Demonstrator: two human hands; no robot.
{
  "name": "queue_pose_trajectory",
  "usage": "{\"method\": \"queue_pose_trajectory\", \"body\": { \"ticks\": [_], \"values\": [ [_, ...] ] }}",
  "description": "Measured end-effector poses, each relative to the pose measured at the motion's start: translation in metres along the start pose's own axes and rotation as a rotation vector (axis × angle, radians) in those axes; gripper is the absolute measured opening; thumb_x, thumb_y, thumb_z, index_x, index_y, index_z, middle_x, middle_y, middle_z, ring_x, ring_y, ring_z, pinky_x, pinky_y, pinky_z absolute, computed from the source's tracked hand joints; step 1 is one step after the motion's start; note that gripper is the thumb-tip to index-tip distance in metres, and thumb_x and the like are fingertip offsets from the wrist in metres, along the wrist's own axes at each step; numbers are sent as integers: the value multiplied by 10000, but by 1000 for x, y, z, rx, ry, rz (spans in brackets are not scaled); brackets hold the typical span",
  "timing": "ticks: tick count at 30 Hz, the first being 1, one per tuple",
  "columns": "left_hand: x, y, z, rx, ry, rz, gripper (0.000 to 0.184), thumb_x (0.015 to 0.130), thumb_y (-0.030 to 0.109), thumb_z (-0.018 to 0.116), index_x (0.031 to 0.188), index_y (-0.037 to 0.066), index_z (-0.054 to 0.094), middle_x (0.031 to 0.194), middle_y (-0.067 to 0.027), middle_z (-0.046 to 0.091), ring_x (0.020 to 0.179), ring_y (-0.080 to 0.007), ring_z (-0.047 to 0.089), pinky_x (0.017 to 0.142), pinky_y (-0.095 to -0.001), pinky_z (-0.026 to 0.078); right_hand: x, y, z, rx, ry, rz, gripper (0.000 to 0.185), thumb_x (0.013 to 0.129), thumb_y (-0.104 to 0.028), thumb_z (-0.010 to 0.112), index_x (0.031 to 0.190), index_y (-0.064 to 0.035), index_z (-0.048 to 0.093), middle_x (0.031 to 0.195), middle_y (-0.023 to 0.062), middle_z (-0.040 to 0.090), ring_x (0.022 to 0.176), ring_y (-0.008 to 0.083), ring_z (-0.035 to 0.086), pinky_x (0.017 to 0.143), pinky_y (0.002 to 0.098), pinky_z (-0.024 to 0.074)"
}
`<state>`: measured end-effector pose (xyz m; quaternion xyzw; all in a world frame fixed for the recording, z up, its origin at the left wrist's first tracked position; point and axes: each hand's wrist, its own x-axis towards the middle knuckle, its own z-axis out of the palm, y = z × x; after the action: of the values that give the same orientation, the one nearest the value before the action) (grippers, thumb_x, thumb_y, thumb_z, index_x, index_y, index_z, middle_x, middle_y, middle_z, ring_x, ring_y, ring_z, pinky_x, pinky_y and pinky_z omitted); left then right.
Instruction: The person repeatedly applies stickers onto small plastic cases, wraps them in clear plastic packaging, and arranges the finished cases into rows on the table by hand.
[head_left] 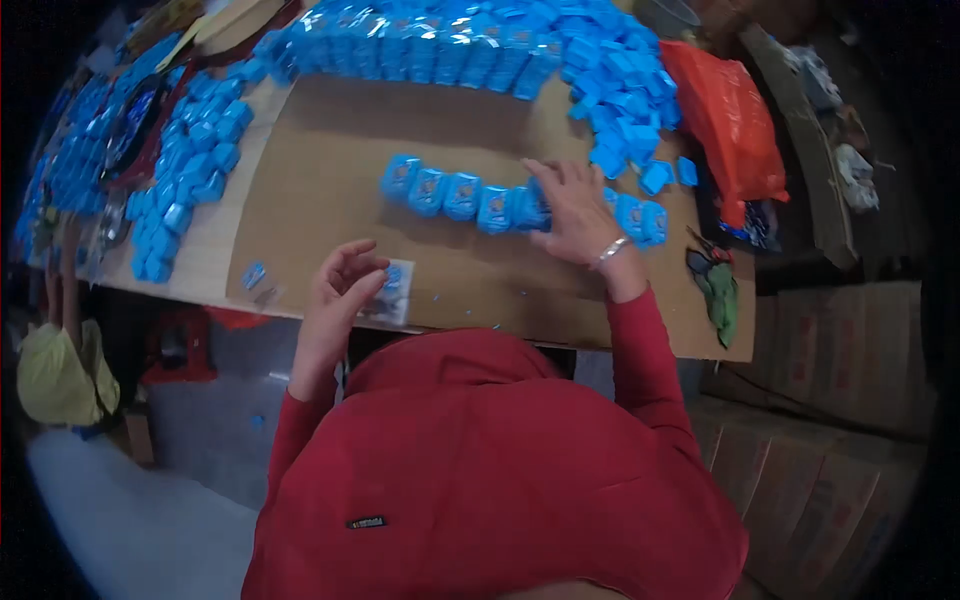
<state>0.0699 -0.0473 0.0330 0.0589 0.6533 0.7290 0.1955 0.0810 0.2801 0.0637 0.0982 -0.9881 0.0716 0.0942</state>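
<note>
A row of blue boxes [462,196] lies across a cardboard sheet [340,190] on the tabletop [212,275], running from in front of the left hand's side over to the right. The right hand [578,212], with a bracelet [611,251] at its wrist, is laid over the row right of its middle, its fingers bent and covering part of it; whether it grips a box or only rests there, I cannot tell. The left hand [348,285] is raised near the front edge, fingers half curled and parted from the thumb, grasping nothing that shows. Its thumb overlaps the edge of a packet [398,303]; contact is unclear. A small label [254,274] lies left of that hand. Beyond the row stands a block of boxes under clear wrap [430,52], with a pile of loose blue pieces [625,95] to its right and another blue heap [195,155] on the left. An orange bag [730,125] sits beside the right pile, and a green cloth [717,300] lies by the right corner.
</note>
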Motion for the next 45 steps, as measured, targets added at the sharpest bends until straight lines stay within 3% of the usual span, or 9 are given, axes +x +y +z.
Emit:
{"method": "queue_pose_trajectory", "body": {
  "ticks": [2,7,8,12,18,24,29,39,45],
  "values": [
    [-1,-19,-45,144,244,119,377,837,162,668,1172,18,573,1074,-91,614,987,-144,570,864,-295,456,8,-21,4,54,85,-72,764,613,-191,752,1302,-101,435,1243,155,463,1199,345,420,1029,533,274],
    [-9,-62,-174,1557,911,236,382,801,197,690,1144,50,606,1100,-140,614,1081,-271,527,945,-371,390,30,-81,15,379,55,-275,637,641,-140,740,1228,-75,501,1232,163,478,1187,337,435,1006,450,334],
    [-6,-88,-200,1110,880,378,299,796,193,684,1053,46,638,1142,-168,595,1138,-300,479,965,-396,359,34,-93,25,447,37,-318,587,637,-124,739,1184,-68,535,1187,165,509,1175,330,448,1008,412,338],
    [-14,-69,-194,1071,741,403,124,793,136,676,826,24,633,1175,-163,573,1086,-271,515,929,-360,383,53,-135,55,673,-130,-434,563,686,-161,742,1193,-47,527,1165,170,524,1128,351,486,987,420,376],
    [-14,-31,-90,426,464,526,68,802,49,665,840,49,609,1099,-115,616,1088,-205,543,912,-305,410,82,-190,123,1373,-259,-210,394,846,-208,689,1142,1,535,1097,118,586,996,167,565,848,316,467],
    [-7,-11,-75,-245,117,16,96,845,41,654,930,11,620,919,-59,659,850,-113,632,762,-234,504,91,-182,96,1418,-306,-217,111,865,-51,635,949,11,595,881,23,642,786,61,587,710,214,487],
    [5,-18,-60,-37,307,150,160,841,106,686,747,34,579,667,-24,622,600,-74,582,510,-206,447,84,-173,104,1430,-199,-44,92,857,-31,631,923,23,598,832,29,653,783,78,609,699,225,492],
    [26,-14,-54,204,328,254,136,836,99,665,745,13,613,657,-21,609,592,-64,547,531,-218,425,79,-163,82,1259,57,66,159,838,-153,691,859,-20,606,746,25,632,682,77,584,619,246,487],
    [25,-23,-41,189,207,267,144,828,109,690,754,6,622,653,-2,608,607,-44,535,537,-210,419,77,-142,99,1416,-160,27,142,874,-112,653,962,-4,622,877,3,641,814,51,587,724,215,497]
  ]
}}
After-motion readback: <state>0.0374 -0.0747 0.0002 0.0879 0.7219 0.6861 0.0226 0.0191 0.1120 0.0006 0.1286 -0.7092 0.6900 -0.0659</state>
